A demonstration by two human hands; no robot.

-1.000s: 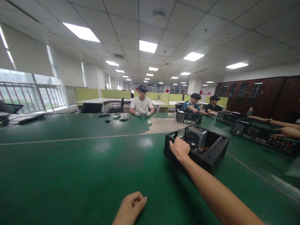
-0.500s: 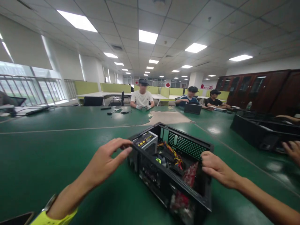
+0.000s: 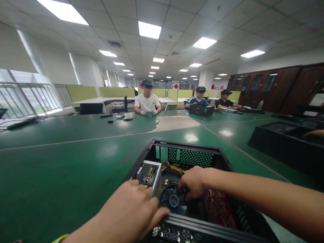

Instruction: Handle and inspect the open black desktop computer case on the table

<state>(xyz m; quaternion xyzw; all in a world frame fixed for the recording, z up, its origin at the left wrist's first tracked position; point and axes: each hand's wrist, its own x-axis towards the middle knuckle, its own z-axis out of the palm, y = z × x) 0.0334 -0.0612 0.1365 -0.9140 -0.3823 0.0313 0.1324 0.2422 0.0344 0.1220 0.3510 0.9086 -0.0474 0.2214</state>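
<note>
A black open computer case (image 3: 197,219) lies on the green table in front of me, its inside facing up. My left hand (image 3: 129,209) grips its near left corner, thumb along the rim and fingers beside the silver power supply (image 3: 149,172). Inside the case, my right hand (image 3: 196,182) reaches down next to the round cooling fan (image 3: 174,200). Its fingers are bent together, and their tips are partly hidden. Red and yellow cables (image 3: 174,167) lie behind that hand. A red circuit board (image 3: 220,209) shows below my right forearm.
The green table (image 3: 76,168) has a pale bare patch (image 3: 174,125). Another black case (image 3: 283,145) stands at the right, with a co-worker's hand at it. Three people sit across the table, one behind a dark box (image 3: 201,110).
The case has turned and come nearer. My right hand has left its right edge and reached inside near the fan. My left hand has shifted from the far left corner to the near left one.
</note>
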